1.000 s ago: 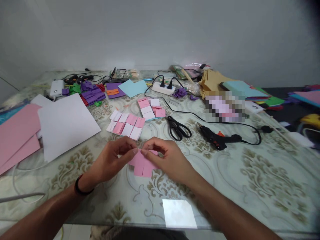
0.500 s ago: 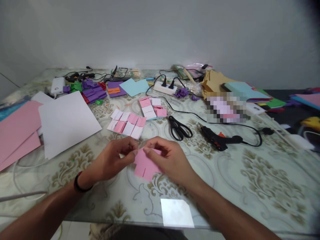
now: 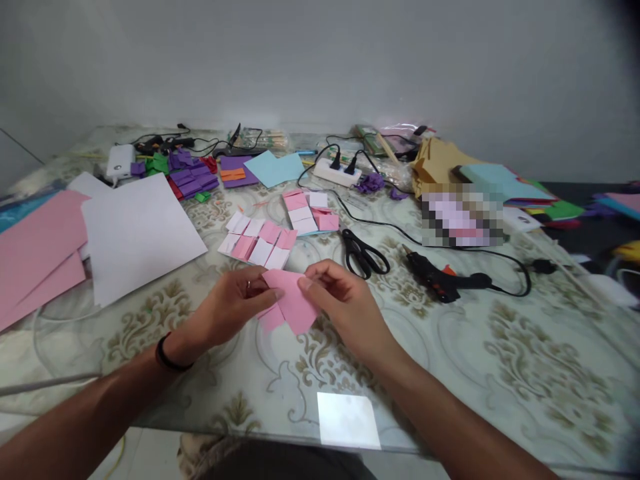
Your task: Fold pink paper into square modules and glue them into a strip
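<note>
A small pink paper [image 3: 295,303] with a slit at its lower edge is held between both hands above the table. My left hand [image 3: 235,303] pinches its left side, thumb on top. The right side is gripped by my right hand [image 3: 343,300], with the thumb on the face and fingers behind. Just beyond the hands lies a card with folded pink and white pieces [image 3: 260,241], and behind it a second such card [image 3: 307,215]. Black scissors [image 3: 364,255] lie beyond my right hand, beside a black glue gun [image 3: 435,275].
White sheets [image 3: 143,233] and pink sheets [image 3: 40,257] cover the left side. A power strip [image 3: 337,175], purple folded pieces [image 3: 195,180] and light blue paper [image 3: 274,168] are at the back. Brown paper [image 3: 440,160] lies back right; a cord runs to the glue gun.
The pink paper has been turned and lifted slightly, with its slit now spread wider. Both hands have shifted a little, and the whole view has moved slightly.
</note>
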The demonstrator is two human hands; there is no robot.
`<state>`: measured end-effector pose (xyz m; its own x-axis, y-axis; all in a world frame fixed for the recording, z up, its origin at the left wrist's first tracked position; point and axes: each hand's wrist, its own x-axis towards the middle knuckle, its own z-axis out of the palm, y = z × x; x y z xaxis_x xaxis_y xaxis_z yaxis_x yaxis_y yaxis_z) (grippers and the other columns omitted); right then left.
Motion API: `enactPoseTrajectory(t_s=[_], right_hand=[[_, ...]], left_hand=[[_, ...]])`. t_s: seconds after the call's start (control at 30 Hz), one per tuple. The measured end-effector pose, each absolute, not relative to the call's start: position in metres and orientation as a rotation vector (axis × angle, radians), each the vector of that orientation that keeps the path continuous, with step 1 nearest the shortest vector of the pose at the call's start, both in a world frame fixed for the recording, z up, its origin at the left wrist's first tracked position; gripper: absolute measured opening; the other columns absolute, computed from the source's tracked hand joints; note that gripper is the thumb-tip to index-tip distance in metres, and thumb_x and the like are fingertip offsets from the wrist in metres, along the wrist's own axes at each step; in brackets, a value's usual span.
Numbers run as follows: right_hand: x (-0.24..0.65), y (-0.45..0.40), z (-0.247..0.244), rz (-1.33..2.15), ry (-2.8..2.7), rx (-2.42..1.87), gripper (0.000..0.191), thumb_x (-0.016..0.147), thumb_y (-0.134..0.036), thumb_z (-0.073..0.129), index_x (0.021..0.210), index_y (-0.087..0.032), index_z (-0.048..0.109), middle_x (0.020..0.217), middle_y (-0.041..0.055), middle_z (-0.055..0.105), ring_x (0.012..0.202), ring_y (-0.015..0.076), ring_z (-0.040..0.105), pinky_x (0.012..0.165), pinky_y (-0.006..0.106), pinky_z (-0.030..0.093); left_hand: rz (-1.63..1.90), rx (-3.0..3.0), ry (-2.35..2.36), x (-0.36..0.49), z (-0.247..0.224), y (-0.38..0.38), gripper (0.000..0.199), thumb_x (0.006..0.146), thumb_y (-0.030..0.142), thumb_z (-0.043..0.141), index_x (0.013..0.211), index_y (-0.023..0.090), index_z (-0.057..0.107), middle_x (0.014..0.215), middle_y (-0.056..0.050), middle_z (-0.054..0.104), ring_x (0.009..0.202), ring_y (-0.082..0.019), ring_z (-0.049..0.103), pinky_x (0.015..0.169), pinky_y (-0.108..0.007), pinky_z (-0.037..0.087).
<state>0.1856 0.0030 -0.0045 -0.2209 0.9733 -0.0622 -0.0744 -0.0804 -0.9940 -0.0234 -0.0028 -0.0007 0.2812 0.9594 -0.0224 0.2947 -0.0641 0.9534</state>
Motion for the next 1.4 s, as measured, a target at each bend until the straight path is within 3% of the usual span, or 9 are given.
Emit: enactPoseTrajectory(t_s=[0.2, 0.33, 0.43, 0.6, 0.73, 0.97, 1.13, 1.27, 1.4], right_hand=[[0.189, 0.004, -0.004, 1.578, -1.413, -1.021, 0.027, 0.093, -0.041, 0.073, 0.112, -0.023, 0.069, 0.068, -0.0062, 0.047, 0.062, 0.0113, 0.044, 0.057, 0.024, 0.036], [0.190, 0.005, -0.005, 1.557, -1.421, -1.033, 0.024, 0.093, -0.041, 0.071, 0.108, -0.022, 0.074, 0.066, -0.0048, 0.051, 0.060, 0.0117, 0.045, 0.055, 0.025, 0.034], [0.191, 0.004, -0.003, 1.519, -1.413, -1.012, 0.018, 0.090, -0.036, 0.073, 0.101, -0.023, 0.077, 0.071, -0.0014, 0.061, 0.064, 0.0129, 0.051, 0.057, 0.026, 0.038], [0.195, 0.003, 0.005, 1.388, -1.491, -0.972, 0.015, 0.092, -0.027, 0.067, 0.095, -0.024, 0.081, 0.073, 0.0004, 0.065, 0.065, 0.0133, 0.053, 0.058, 0.026, 0.039], [0.195, 0.002, 0.006, 1.400, -1.502, -0.965, 0.015, 0.092, -0.034, 0.072, 0.095, -0.022, 0.079, 0.071, 0.0001, 0.063, 0.063, 0.0128, 0.052, 0.057, 0.026, 0.038], [0.192, 0.002, 0.001, 1.370, -1.503, -1.044, 0.016, 0.089, -0.032, 0.077, 0.101, -0.022, 0.075, 0.070, -0.0030, 0.062, 0.063, 0.0116, 0.054, 0.061, 0.025, 0.042], [0.190, 0.002, 0.002, 1.344, -1.532, -1.033, 0.017, 0.089, -0.030, 0.075, 0.103, -0.021, 0.072, 0.074, -0.0019, 0.069, 0.068, 0.0127, 0.062, 0.066, 0.026, 0.048], [0.189, 0.003, 0.001, 1.309, -1.611, -1.090, 0.015, 0.090, -0.032, 0.073, 0.099, -0.020, 0.074, 0.078, 0.0005, 0.074, 0.071, 0.0139, 0.066, 0.068, 0.026, 0.051], [0.191, 0.003, -0.002, 1.332, -1.664, -1.155, 0.018, 0.091, -0.036, 0.072, 0.087, -0.019, 0.075, 0.073, 0.0015, 0.074, 0.066, 0.0141, 0.064, 0.063, 0.026, 0.049]], left_hand=[[0.788, 1.548, 1.158, -0.028, 0.006, -0.001, 0.023, 0.094, 0.034, 0.066, 0.080, 0.016, 0.064, 0.068, 0.002, 0.055, 0.063, -0.012, 0.048, 0.056, -0.024, 0.037], [0.869, 1.578, 1.162, -0.028, 0.010, -0.002, 0.009, 0.092, 0.026, 0.066, 0.091, 0.017, 0.069, 0.070, 0.004, 0.054, 0.063, -0.010, 0.046, 0.057, -0.023, 0.037], [0.936, 1.554, 1.140, -0.027, 0.009, -0.003, 0.014, 0.093, 0.023, 0.065, 0.104, 0.019, 0.073, 0.073, 0.002, 0.062, 0.063, -0.010, 0.048, 0.056, -0.023, 0.036], [1.042, 1.615, 1.063, -0.028, 0.010, -0.005, 0.016, 0.091, 0.014, 0.061, 0.093, 0.019, 0.076, 0.080, -0.002, 0.071, 0.066, -0.011, 0.054, 0.059, -0.024, 0.040], [0.996, 1.755, 1.023, -0.031, 0.016, -0.008, 0.025, 0.089, 0.008, 0.055, 0.089, 0.018, 0.078, 0.075, -0.001, 0.071, 0.062, -0.010, 0.053, 0.058, -0.024, 0.039], [0.943, 1.805, 1.181, -0.026, 0.015, -0.010, 0.008, 0.090, 0.025, 0.071, 0.087, 0.017, 0.069, 0.076, 0.000, 0.068, 0.068, -0.011, 0.056, 0.063, -0.023, 0.043], [0.854, 1.689, 1.230, -0.023, 0.011, -0.008, 0.020, 0.093, 0.036, 0.072, 0.104, 0.019, 0.072, 0.088, -0.001, 0.075, 0.076, -0.013, 0.063, 0.067, -0.023, 0.046], [0.751, 1.719, 1.281, -0.024, 0.013, -0.006, 0.028, 0.096, 0.042, 0.067, 0.089, 0.018, 0.079, 0.078, -0.001, 0.074, 0.071, -0.013, 0.060, 0.062, -0.023, 0.042], [0.702, 1.688, 1.270, -0.024, 0.015, -0.005, 0.030, 0.096, 0.043, 0.067, 0.088, 0.018, 0.080, 0.078, -0.001, 0.075, 0.072, -0.014, 0.061, 0.063, -0.024, 0.042]])
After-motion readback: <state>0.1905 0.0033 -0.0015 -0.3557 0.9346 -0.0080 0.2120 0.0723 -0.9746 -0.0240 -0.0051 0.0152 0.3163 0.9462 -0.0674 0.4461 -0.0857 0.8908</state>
